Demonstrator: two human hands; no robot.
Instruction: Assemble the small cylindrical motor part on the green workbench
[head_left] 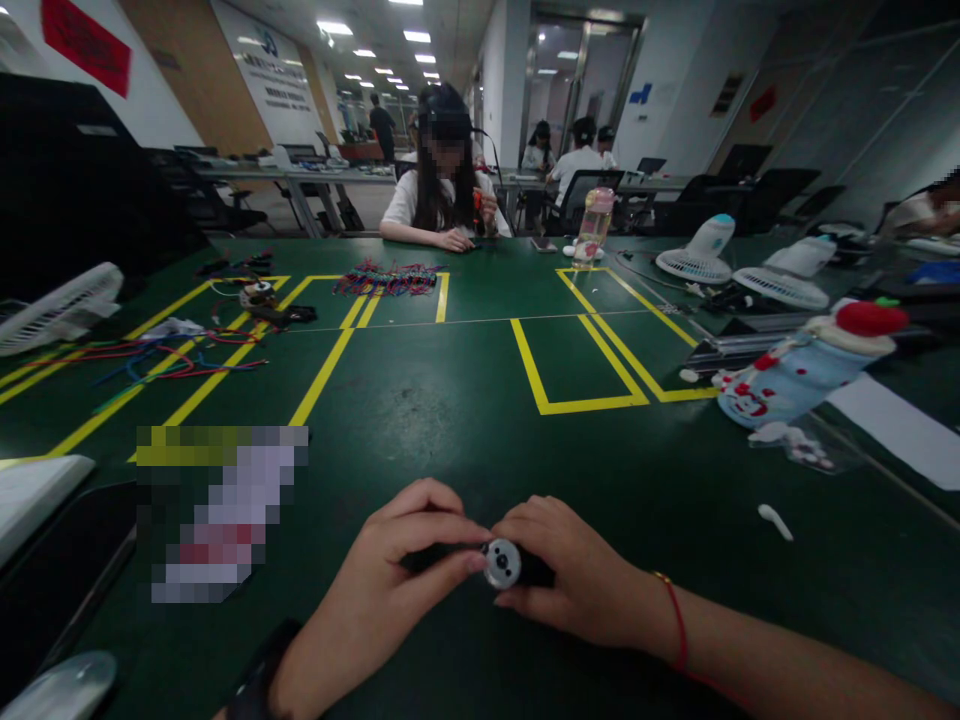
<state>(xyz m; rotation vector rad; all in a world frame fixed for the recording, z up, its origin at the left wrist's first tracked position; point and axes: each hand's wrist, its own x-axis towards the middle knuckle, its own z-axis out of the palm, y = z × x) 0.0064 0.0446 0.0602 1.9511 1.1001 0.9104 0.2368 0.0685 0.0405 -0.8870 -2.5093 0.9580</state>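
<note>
Close in front of me, low in the head view, is a small cylindrical motor [502, 564]. Its round silver end faces me, with a dark centre and small holes around it. My right hand [568, 572] is closed around its right side, the fingers over the top and the thumb below. From the left, my left hand [405, 560] pinches at the rim with thumb and fingertips. Something thin and dark shows between those left fingers, too unclear to name. The rest of the motor's body is hidden behind its end face and my right hand.
Bundled coloured wires [390, 280] and loose wires [187, 350] lie on the green table [420, 420]. To the right are a blue bottle [795, 375], a white earbud [775, 522] and small fans [694, 262]. A mouse [64, 688] is lower left. A co-worker [446, 190] sits opposite.
</note>
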